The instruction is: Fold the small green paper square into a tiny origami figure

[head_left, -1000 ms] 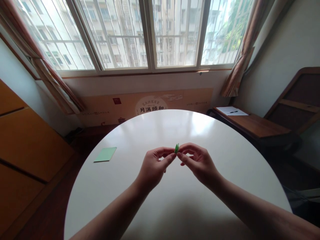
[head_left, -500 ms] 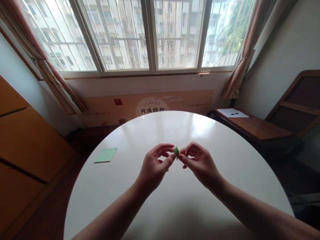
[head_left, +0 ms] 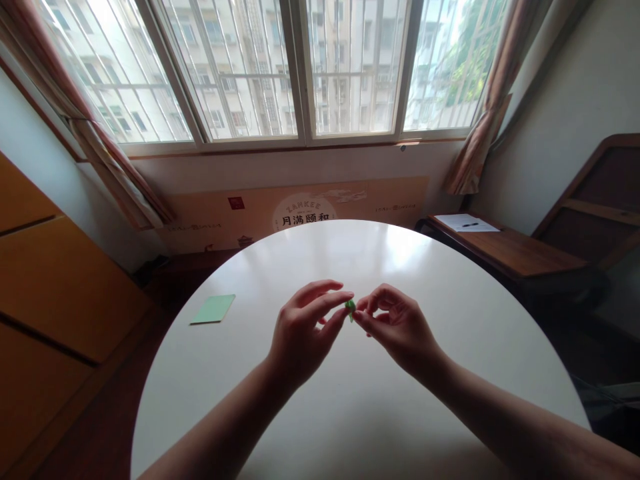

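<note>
Between my two hands, above the white round table [head_left: 310,427], is a small piece of folded green paper [head_left: 351,306]. My left hand [head_left: 307,327] pinches it from the left, thumb below and a finger over its top. From the right, my right hand [head_left: 395,320] grips its edge between thumb and fingertips. Fingers cover much of the paper, so its full shape is hidden. A stack of pale green square paper [head_left: 213,309] lies flat on the table, left of my left hand.
Beyond the table's far edge stands a printed cardboard panel [head_left: 200,207] under the barred window. At the right, a wooden chair [head_left: 540,250] bears a white sheet [head_left: 457,223] with a dark pen on it. An orange-brown cabinet [head_left: 55,280] is on the left.
My left hand has shifted slightly left, its finger now stretched over the top of the folded paper. Less of the green paper shows. My right hand stays nearly still.
</note>
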The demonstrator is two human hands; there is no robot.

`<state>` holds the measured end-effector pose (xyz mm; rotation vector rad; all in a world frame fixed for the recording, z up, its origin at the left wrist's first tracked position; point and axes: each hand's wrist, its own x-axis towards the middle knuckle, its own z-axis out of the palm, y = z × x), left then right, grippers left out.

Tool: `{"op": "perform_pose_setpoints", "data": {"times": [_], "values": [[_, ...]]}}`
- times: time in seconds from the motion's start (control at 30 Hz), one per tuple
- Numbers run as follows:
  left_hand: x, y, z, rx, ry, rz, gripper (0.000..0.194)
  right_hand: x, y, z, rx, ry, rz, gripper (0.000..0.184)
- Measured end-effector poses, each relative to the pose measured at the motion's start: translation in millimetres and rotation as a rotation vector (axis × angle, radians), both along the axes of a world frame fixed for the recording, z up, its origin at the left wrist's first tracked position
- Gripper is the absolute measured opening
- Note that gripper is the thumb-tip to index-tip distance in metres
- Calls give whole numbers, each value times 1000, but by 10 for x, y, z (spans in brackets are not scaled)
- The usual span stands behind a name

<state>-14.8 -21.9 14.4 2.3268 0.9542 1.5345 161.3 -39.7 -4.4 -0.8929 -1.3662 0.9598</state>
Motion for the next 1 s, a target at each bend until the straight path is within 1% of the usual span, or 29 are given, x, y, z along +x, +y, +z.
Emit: {"op": "perform_pose_setpoints", "data": {"times": [0.1,0.17,0.3,0.43,0.5,0.6,0.67,0.73,0.87,1.0], "values": [[0,-1,6,12,-15,-23,13,-1,-3,-7,1,5,3,27],[11,-6,17,-10,-38,-58,13,-2,-4,-12,6,10,3,25],[43,-12,19,-122,-100,-102,11,1,-2,-13,43,18,-17,22],[61,3,-9,-225,-157,-126,8,6,0,-12,67,21,-42,21],[60,15,-20,-212,-166,-125,7,5,0,-12,74,22,-52,20],[49,30,-22,-113,-146,-128,8,0,-3,-7,66,39,-57,20],[37,34,-17,-54,-125,-143,10,-3,-5,1,31,76,-34,20],[26,36,-13,-33,-111,-163,13,-3,-6,7,-23,137,12,21],[10,44,-13,-77,-88,-198,15,1,4,4,-96,252,94,22],[-1,52,-6,-132,-73,-227,15,6,22,-8,-113,291,121,20]]}}
